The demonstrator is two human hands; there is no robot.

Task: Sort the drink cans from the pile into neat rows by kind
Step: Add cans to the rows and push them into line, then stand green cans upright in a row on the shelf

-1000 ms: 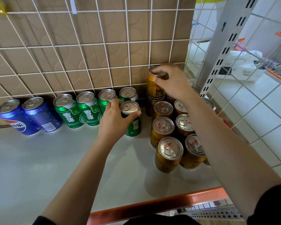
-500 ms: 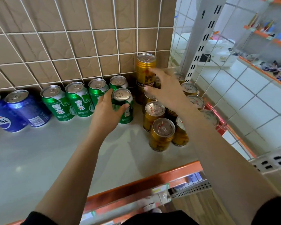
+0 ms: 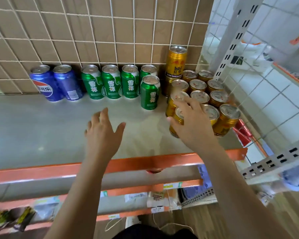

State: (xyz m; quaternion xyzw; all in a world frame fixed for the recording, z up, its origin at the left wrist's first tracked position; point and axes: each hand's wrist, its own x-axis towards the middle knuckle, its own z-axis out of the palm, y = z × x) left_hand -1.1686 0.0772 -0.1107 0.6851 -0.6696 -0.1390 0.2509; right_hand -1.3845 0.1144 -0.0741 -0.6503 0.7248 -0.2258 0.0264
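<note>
Against the back grid stand two blue cola cans (image 3: 56, 83), then a row of green cans (image 3: 110, 82), with one more green can (image 3: 149, 94) in front of the row's right end. At the right, several gold cans (image 3: 214, 97) stand packed together, and one gold can (image 3: 176, 62) is stacked upright on another at the back. My left hand (image 3: 104, 133) hovers over the bare shelf with its fingers spread and holds nothing. My right hand (image 3: 192, 121) lies spread over the front-left gold can (image 3: 177, 118), thumb beside it, and hides part of it.
The grey shelf (image 3: 41, 126) has an orange front lip (image 3: 59, 169). A white wire grid (image 3: 93, 31) backs it and another closes the right side (image 3: 248, 87). Red packets (image 3: 242, 133) lie beyond the gold cans. Lower shelves hold small packets.
My left hand let go of the front green can and drew back toward me. My right hand left the stacked gold can and came down over the front gold cans.
</note>
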